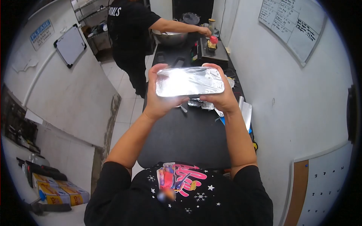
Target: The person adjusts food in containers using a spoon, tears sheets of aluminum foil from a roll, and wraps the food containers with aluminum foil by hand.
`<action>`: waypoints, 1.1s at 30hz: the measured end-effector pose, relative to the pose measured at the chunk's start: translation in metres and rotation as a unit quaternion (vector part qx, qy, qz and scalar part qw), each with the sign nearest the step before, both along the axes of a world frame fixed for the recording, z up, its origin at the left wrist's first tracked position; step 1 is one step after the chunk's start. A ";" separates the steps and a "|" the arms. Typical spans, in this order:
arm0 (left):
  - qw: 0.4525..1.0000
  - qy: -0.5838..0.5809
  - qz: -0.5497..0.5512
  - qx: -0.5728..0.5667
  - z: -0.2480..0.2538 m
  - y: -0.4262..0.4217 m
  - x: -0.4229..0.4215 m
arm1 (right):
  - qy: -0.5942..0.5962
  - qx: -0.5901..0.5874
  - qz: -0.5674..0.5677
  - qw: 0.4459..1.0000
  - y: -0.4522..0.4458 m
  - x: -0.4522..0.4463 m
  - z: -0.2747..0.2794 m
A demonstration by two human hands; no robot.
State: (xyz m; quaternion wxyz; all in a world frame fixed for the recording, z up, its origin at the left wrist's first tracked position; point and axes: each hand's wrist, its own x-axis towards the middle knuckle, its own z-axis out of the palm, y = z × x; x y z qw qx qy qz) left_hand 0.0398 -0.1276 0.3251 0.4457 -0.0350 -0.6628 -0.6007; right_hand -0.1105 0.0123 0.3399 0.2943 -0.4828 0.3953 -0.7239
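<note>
A rectangular container covered with shiny foil (190,81) is raised above the dark table, its foil top facing me. My left hand (158,90) is closed around its left end, fingers on the far edge and thumb on the near side. At the opposite end, my right hand (222,88) grips it the same way. Glare washes out the left part of the foil. Behind and below the container, small foil-topped packs (206,105) lie partly hidden on the table, with a white-handled utensil (183,109) close by.
The black table (181,137) runs away from me. At its far end a co-worker (130,41) holds a red scoop (214,40) over a container on a scale (213,54). A large metal bowl (169,38) stands there too. A foil roll (246,115) lies along the right edge.
</note>
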 end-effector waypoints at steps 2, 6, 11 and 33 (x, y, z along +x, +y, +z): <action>1.000 -0.005 -0.002 -0.010 0.000 -0.001 0.001 | -0.024 -0.006 0.001 1.000 -0.001 0.003 -0.004; 1.000 0.005 -0.013 0.001 -0.002 -0.002 0.002 | -0.022 -0.005 -0.008 1.000 -0.007 0.001 -0.018; 0.998 -0.052 0.010 -0.041 -0.016 -0.013 0.016 | -0.040 -0.020 -0.002 0.999 -0.013 0.015 -0.039; 0.910 0.140 -0.081 0.381 -0.088 -0.055 0.005 | 0.072 -0.095 -0.290 0.950 -0.091 0.105 -0.119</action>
